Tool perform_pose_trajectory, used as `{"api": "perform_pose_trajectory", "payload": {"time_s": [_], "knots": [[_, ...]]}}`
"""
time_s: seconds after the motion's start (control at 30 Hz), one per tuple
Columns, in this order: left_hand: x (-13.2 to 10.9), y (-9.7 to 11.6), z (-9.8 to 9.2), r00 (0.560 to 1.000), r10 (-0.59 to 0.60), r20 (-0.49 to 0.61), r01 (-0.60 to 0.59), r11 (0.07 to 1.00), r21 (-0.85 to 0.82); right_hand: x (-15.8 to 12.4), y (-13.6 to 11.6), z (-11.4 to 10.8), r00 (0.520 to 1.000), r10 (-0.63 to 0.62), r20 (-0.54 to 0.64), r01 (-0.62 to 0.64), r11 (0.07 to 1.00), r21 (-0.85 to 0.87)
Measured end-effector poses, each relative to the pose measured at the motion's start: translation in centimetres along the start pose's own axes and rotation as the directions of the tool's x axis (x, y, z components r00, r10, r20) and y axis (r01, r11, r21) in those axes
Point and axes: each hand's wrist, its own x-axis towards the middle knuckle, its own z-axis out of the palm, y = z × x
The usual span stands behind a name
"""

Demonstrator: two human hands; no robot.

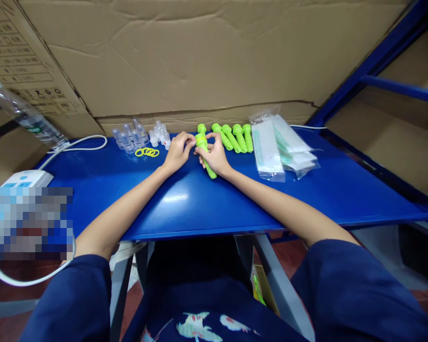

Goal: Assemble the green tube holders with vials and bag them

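Observation:
In the head view, my right hand [217, 156] is wrapped round a lime-green flashlight-shaped handle [210, 169], held tilted with its wide head up and its thin end toward me. A yellow ring [201, 139] sits around that head. The fingers of my left hand [179, 149] are pinched together at the left side of the head, by the ring. Several loose yellow rings [147, 152] lie to the left. Behind them stand several clear pointed plastic caps [127, 137] and some smaller clear pieces with white bases [159, 134]. More green handles [238, 137] lie in a row at the right.
Plastic-wrapped white and green packets [269, 149] are at the right of the blue table [185, 209]. A power strip [26, 179] with white cable and a clear bottle [32, 116] stand at the left. Cardboard [199, 57] walls the back; a blue frame bar [364, 71] rises at the right.

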Motion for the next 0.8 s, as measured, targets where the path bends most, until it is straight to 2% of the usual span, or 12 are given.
{"api": "perform_pose_trajectory", "payload": {"time_s": [0.17,0.37,0.47,0.57,0.8], "knots": [[-0.3,1.2,0.6,0.995,0.014,-0.098,-0.023,0.996,-0.091,0.1,0.2,-0.8,0.996,-0.089,-0.027,0.085,0.988,-0.13],[-0.6,0.7,1.2,0.97,-0.143,-0.196,0.109,0.979,-0.174,-0.4,0.6,-0.8,0.957,-0.266,0.114,0.288,0.909,-0.301],[-0.6,0.6,1.0,0.965,-0.165,-0.204,0.129,0.975,-0.179,-0.6,1.0,-0.4,0.936,-0.328,0.125,0.351,0.874,-0.337],[-0.5,1.1,0.7,0.965,-0.142,-0.219,0.111,0.983,-0.146,-0.8,1.0,0.0,0.937,-0.335,0.1,0.349,0.879,-0.325],[-0.5,2.1,0.2,0.958,-0.124,-0.26,0.114,0.992,-0.052,-1.6,-0.7,0.5,0.966,-0.257,0.032,0.257,0.939,-0.229]]}}
